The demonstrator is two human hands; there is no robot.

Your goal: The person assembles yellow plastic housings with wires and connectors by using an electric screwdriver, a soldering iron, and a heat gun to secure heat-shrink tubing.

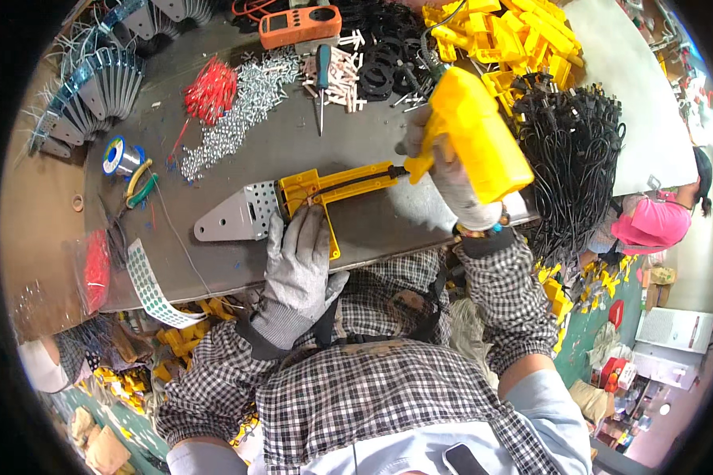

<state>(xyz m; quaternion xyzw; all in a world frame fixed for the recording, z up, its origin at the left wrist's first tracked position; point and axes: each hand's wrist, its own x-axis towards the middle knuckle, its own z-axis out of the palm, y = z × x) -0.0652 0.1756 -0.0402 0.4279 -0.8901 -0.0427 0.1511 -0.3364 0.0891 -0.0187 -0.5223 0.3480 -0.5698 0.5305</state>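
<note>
My left hand (pixel 299 265), in a grey glove, presses flat on a yellow plastic part (pixel 337 188) that lies on the grey bench, joined to a perforated metal bracket (pixel 236 214) on its left. My right hand (pixel 450 170), also gloved, grips a yellow power screwdriver (pixel 474 131) whose tip meets the right end of the yellow part. A black wire runs along the part's top.
On the bench (pixel 293 142) lie a heap of silver screws (pixel 242 107), red pieces (pixel 211 89), white pieces (pixel 342 75), a hand screwdriver (pixel 323 71), an orange meter (pixel 299 25), black rings (pixel 384 47), yellow parts (pixel 507 36), black cables (pixel 574 150), metal brackets (pixel 95 95). Another person (pixel 653 222) sits at right.
</note>
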